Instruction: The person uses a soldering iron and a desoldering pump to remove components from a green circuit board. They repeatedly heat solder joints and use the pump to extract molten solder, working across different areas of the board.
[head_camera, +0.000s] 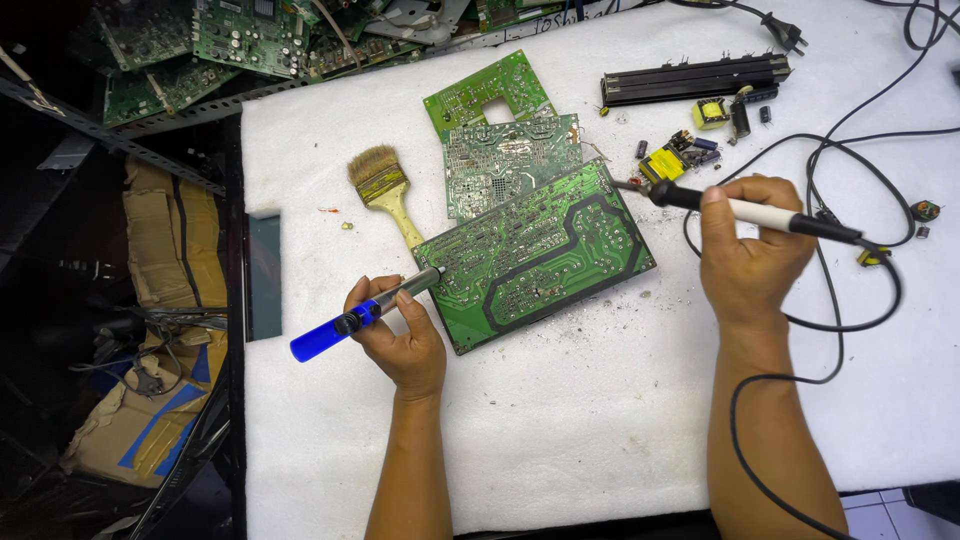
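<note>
Your left hand (400, 335) is wrapped around a blue-handled desoldering pump (365, 313), fingers closed on its grey barrel, with the blue end sticking out to the left of your fist and the tip pointing up and to the right, right at the left edge of the large green circuit board (535, 253). Your right hand (752, 245) grips a soldering iron (740, 209) by its white and black handle, fingers curled firmly over it; the metal tip points left and sits at the upper right corner of that same board (whether it actually touches the copper side, you cannot tell from here). The iron's black cord (835, 300) runs off behind your right hand and loops down past your wrist.

The large board lies tilted between your two hands, solder side up, on the white padded mat (560, 430). Beyond it, farther from you, a smaller grey-green board (505, 160) is partly tucked under it, and another green board with a square cutout (488, 92) lies beyond that one. A paintbrush (385, 190) with a pale wooden handle rests just above your left hand, its bristles pointing away from you. Above your right hand sit loose yellow and black components (680, 155) and a long black finned bar (695, 78). Small bits of solder speckle the mat between your hands, close to the board's lower edge.
</note>
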